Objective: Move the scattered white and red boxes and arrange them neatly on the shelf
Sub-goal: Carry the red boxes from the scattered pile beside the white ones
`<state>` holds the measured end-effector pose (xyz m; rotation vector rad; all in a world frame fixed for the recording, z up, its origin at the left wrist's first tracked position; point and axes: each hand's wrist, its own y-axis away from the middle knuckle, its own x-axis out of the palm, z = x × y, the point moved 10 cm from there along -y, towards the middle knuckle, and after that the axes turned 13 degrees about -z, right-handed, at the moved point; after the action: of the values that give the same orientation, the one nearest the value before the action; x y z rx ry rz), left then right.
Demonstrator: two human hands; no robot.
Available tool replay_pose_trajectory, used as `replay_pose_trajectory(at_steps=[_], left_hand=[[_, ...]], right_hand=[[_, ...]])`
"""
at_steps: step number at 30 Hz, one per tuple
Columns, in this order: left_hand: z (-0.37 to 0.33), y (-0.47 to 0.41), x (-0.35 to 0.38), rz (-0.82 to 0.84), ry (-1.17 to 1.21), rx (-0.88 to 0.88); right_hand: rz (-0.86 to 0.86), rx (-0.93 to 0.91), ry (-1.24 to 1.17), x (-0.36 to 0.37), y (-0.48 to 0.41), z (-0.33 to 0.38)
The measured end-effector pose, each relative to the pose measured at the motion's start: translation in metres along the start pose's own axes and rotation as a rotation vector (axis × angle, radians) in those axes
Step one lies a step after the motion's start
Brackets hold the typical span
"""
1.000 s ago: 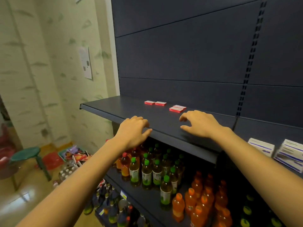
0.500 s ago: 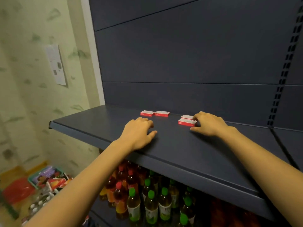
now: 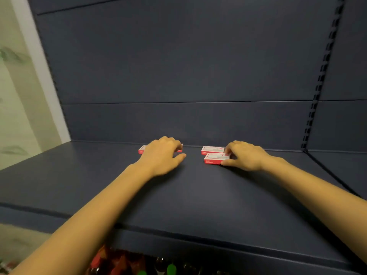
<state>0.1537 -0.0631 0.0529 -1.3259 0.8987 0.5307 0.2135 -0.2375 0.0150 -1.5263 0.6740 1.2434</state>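
Head view, from over the person's arms: four-odd small white and red boxes lie near the rear of a dark blue shelf (image 3: 198,199), close to where it meets the back panel (image 3: 178,66). On the right, the back box (image 3: 212,150) and the front box (image 3: 214,158) lie flat, side by side and touching or nearly so, the front one set slightly to the right. The right hand (image 3: 246,155) sits low at their right ends, knuckles up and fingers curled; its thumb presses the near right corner of the front box while the forefinger comes down at the far right corner, so the hand pinches that box.

Further left, the left hand (image 3: 160,155) lies palm down over the other boxes. Only the end of a left box (image 3: 141,150) pokes out beside the wrist, and a red sliver (image 3: 180,149) shows past the fingertips; I cannot tell whether the bent fingers grip anything or merely rest there. Its thumb stretches out to the right, down on the shelf.

Both hands are well apart, with bare shelf between them, and both forearms reach straight in across the shelf's front edge.

A slotted upright (image 3: 321,76) runs up the right side of the back panel. Bottles (image 3: 139,264) with red and green caps show blurrily under the shelf, and a pale patterned wall (image 3: 15,96) stands at the left.
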Motion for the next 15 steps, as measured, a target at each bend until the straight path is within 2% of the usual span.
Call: replay_pose_trajectory(at_steps=[7,15], left_hand=[[-0.014,-0.051,0.052,0.177,0.191,0.135],[-0.033,-0.074,0.113,0.398,0.303,0.266]], right_hand=[[-0.118,0.145,-0.023,-0.045,0.033,-0.019],[-0.229,0.363,-0.004,-0.071,0.099,-0.041]])
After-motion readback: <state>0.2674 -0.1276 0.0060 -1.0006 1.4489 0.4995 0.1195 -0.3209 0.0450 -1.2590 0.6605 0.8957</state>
